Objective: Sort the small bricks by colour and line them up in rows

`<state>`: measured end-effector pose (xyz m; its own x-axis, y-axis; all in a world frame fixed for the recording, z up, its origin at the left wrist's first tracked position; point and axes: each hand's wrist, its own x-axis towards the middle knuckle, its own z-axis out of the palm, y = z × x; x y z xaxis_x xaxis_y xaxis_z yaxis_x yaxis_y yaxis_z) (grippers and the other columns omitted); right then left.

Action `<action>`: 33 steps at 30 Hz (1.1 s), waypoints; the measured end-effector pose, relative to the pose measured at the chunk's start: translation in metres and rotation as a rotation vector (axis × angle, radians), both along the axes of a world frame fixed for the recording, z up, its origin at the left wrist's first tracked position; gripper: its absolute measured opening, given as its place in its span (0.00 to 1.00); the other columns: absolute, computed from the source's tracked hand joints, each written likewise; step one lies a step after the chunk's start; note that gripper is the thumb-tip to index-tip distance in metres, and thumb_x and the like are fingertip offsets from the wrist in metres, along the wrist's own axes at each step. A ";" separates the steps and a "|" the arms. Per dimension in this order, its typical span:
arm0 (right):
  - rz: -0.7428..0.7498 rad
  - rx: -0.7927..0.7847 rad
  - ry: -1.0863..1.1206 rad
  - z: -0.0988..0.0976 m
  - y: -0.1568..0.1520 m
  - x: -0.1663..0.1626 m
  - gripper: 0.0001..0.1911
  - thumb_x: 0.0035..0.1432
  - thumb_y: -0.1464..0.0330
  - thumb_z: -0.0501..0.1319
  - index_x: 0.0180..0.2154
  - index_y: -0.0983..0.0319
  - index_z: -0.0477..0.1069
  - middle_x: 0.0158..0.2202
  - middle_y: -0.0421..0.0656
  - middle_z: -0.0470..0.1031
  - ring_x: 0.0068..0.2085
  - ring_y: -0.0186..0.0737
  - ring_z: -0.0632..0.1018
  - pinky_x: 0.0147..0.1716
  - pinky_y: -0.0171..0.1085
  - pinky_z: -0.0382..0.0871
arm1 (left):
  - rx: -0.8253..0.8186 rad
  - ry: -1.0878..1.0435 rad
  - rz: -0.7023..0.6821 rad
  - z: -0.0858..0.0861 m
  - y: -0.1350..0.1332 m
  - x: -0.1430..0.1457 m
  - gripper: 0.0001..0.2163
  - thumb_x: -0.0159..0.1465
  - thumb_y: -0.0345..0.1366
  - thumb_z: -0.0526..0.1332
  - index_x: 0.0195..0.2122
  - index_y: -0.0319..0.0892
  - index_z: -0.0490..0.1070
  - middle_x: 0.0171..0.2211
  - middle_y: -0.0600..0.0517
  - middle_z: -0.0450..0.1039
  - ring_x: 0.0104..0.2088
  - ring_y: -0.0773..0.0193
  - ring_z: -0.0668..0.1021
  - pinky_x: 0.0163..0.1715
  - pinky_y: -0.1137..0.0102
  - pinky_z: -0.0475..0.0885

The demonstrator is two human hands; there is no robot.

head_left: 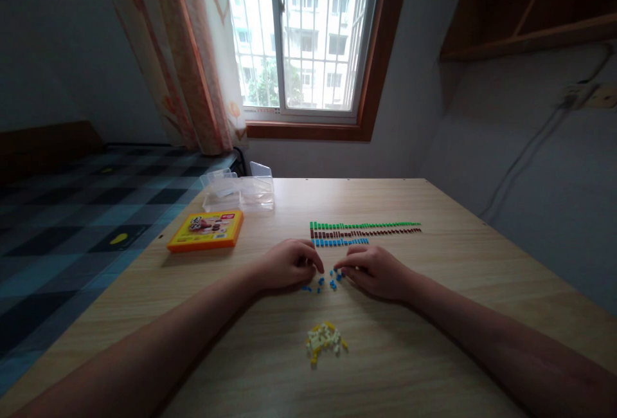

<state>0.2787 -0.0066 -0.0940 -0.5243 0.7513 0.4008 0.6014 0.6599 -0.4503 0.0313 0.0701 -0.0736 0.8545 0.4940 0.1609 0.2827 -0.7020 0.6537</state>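
Both my hands rest low over the wooden table, on either side of a small scatter of blue building bricks [333, 284]. My left hand [289, 264] has its fingers bent, with a gap between index finger and thumb; nothing shows in it. My right hand [378, 271] reaches in from the right, fingers loosely extended, its tips at the nearest blue bricks; no held brick can be made out. Just beyond lie three rows of tiny bricks: green bricks [366, 225], brown bricks [366, 233] and a shorter row of blue bricks [332, 243]. Nearer me sits a pile of yellow and cream bricks [324, 339].
An orange-yellow box [206, 231] with a printed lid lies at the table's left. Behind it stand clear plastic trays [238, 193]. A checked bed [96, 212] adjoins the table [434, 347] on the left, and a wall with a cable [523, 151] on the right.
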 end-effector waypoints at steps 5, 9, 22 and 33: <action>-0.008 -0.010 0.028 -0.001 0.001 0.001 0.12 0.63 0.71 0.59 0.43 0.62 0.81 0.34 0.46 0.78 0.32 0.36 0.76 0.33 0.34 0.68 | -0.057 0.003 0.022 -0.001 0.002 -0.001 0.08 0.53 0.25 0.60 0.31 0.39 0.79 0.30 0.53 0.72 0.28 0.69 0.70 0.29 0.74 0.65; -0.024 -0.008 0.024 -0.002 0.001 0.001 0.12 0.62 0.72 0.59 0.43 0.62 0.81 0.34 0.46 0.78 0.32 0.36 0.76 0.33 0.34 0.68 | -0.185 -0.063 0.090 -0.002 0.005 -0.001 0.07 0.52 0.27 0.60 0.30 0.38 0.77 0.26 0.55 0.68 0.27 0.69 0.68 0.28 0.73 0.62; -0.034 -0.015 0.022 0.000 0.001 0.001 0.12 0.61 0.74 0.59 0.41 0.61 0.81 0.34 0.45 0.80 0.32 0.36 0.77 0.34 0.33 0.69 | -0.391 0.073 -0.010 0.011 0.012 -0.006 0.09 0.53 0.38 0.68 0.28 0.38 0.73 0.26 0.56 0.66 0.28 0.69 0.67 0.28 0.73 0.62; -0.112 -0.010 0.061 0.003 0.002 0.009 0.10 0.58 0.76 0.60 0.38 0.62 0.80 0.29 0.42 0.76 0.28 0.33 0.72 0.29 0.32 0.64 | -0.199 0.174 -0.154 0.022 0.013 -0.010 0.05 0.56 0.34 0.67 0.32 0.39 0.78 0.33 0.52 0.72 0.30 0.68 0.71 0.31 0.73 0.67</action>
<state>0.2881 -0.0046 -0.0910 -0.4120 0.8077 0.4218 0.6424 0.5858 -0.4942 0.0211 0.0831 -0.0521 0.9279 0.3638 -0.0815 0.3029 -0.6083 0.7336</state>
